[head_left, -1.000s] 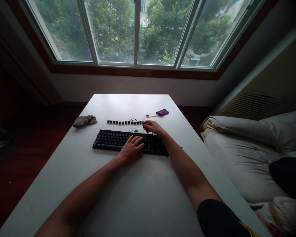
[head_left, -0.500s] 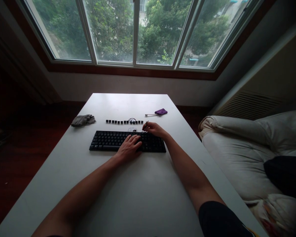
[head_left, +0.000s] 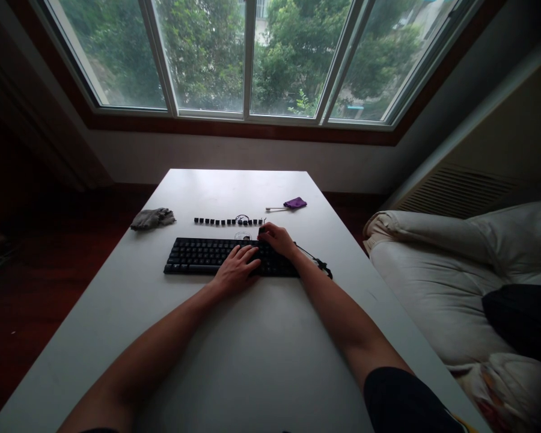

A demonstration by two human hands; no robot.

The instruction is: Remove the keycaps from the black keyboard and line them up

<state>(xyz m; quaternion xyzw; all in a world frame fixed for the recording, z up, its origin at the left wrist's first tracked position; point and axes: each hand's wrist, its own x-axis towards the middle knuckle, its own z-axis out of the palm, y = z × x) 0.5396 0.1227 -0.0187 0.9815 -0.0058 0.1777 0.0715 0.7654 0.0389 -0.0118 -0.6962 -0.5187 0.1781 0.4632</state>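
Note:
A black keyboard (head_left: 198,255) lies flat across the white table. My left hand (head_left: 235,267) rests palm down on its middle, fingers spread over the keys. At the keyboard's back edge, right of centre, my right hand (head_left: 277,239) is closed in a pinch round a small dark tool with thin wire, which looks like a keycap puller (head_left: 261,230). Its lower end is hidden by the fingers. Behind the keyboard stands a row of several loose black keycaps (head_left: 223,222), with a thin dark looped item (head_left: 242,218) beside its right part.
A crumpled grey cloth (head_left: 153,219) lies at the table's left edge. Back right is a purple pouch (head_left: 296,203) with a thin white-tipped stick (head_left: 276,208). A black cable (head_left: 320,264) lies beside my right forearm. A pale sofa (head_left: 433,288) stands to the right.
My right hand has come slightly down and left, its pinched tool now more upright at the keyboard. The cable beside that forearm has come into sight. My left hand stays in place.

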